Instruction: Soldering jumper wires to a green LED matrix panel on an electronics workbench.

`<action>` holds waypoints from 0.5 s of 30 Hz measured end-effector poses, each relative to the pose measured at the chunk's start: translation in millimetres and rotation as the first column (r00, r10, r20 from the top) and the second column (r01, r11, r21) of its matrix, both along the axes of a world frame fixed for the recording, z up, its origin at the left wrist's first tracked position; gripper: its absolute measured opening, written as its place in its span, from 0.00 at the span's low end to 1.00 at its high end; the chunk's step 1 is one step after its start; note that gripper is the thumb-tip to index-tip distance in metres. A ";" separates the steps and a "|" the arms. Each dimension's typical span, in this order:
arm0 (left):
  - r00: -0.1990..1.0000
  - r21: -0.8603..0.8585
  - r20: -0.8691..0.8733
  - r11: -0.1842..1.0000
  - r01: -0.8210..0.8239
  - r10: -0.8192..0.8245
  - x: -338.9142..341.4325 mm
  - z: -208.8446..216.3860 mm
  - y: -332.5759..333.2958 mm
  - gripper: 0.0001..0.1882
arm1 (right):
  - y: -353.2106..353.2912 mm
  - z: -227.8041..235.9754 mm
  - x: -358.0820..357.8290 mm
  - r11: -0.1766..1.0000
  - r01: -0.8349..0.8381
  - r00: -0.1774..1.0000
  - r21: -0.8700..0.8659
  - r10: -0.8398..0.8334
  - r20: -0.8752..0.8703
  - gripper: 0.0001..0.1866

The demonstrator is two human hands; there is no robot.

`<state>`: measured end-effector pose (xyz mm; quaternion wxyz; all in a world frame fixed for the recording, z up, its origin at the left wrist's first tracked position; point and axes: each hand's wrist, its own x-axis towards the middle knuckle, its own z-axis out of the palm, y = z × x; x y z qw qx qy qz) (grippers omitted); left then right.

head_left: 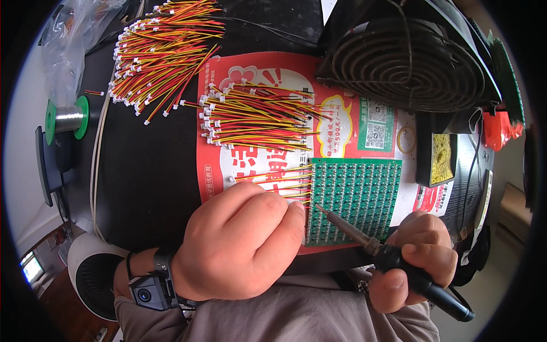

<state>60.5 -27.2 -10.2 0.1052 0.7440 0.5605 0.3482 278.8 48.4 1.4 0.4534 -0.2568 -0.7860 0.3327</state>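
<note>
A green circuit board point(356, 196) with rows of small parts lies in front of me. Several red and yellow connector wires point(285, 176) reach its left edge side by side. My left hand point(242, 239) is closed in a pinch at that edge, on a connector wire point(305, 202) whose end meets the board; the fingers hide most of it. A soldering iron point(393, 259) is gripped in my right hand point(421, 256), its tip point(319, 207) over the board's left column, close to my left fingertips. Whether the tip touches the board I cannot tell.
Bundles of loose connector wires point(256, 117) lie on a red printed sheet point(225, 62), with a larger pile point(162, 57) behind. A solder spool point(68, 118) stands at left. A black fan point(410, 62) and a yellow sponge point(441, 157) in a holder are at right.
</note>
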 end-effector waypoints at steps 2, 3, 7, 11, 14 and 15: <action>1.000 0.003 -0.001 1.000 -0.001 0.001 -0.1 0.0 -0.2 0.13 | -0.8 0.5 -0.4 1.000 0.017 1.000 -0.014 -0.017 -0.006 0.18; 1.000 0.005 -0.003 1.000 -0.001 0.001 -0.1 0.1 -0.3 0.13 | -1.1 1.2 -1.0 1.000 0.022 1.000 -0.016 -0.022 0.001 0.18; 1.000 0.017 0.001 1.000 -0.005 0.005 0.5 -1.8 -0.7 0.13 | -0.8 1.5 -1.4 1.000 0.018 1.000 -0.013 -0.018 0.011 0.18; 1.000 0.026 -0.005 0.999 -0.021 0.021 1.8 -1.7 -0.2 0.13 | -0.6 0.6 -1.5 1.000 0.011 1.000 -0.009 -0.011 0.005 0.18; 1.000 0.034 -0.014 0.999 -0.023 0.023 1.6 -2.3 -0.5 0.13 | 0.5 -0.1 -2.6 1.000 0.000 1.000 0.004 0.000 0.018 0.18; 1.000 0.036 -0.015 0.999 -0.015 0.016 1.1 -2.4 0.0 0.13 | 0.2 0.6 -2.4 1.000 0.003 0.999 0.009 -0.003 0.033 0.18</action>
